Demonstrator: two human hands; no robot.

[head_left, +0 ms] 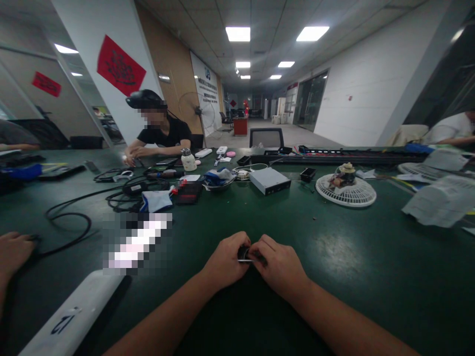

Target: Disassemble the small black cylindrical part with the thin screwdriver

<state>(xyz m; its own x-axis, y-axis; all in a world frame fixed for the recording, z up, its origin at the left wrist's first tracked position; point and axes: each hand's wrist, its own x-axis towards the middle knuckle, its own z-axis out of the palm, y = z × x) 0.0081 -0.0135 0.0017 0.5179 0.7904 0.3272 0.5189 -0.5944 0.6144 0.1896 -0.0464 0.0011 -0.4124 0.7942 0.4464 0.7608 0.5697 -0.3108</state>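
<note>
Near the middle of the green table (260,212), my left hand (230,257) and my right hand (276,262) meet around a small dark object with a shiny metallic edge (244,255). The fingers of both hands are curled and closed on it, hiding most of its shape. Farther forward lies a silver box-shaped drive (269,180). A white round fan grille with a motor part (346,190) rests to the right of the drive.
A white device marked 12 (70,316) extends from the lower left. Black cables (70,202), a cloth (158,200) and a bottle (188,160) are on the left. Another person's hand (17,252) is at the left edge. A person (159,128) sits across the table.
</note>
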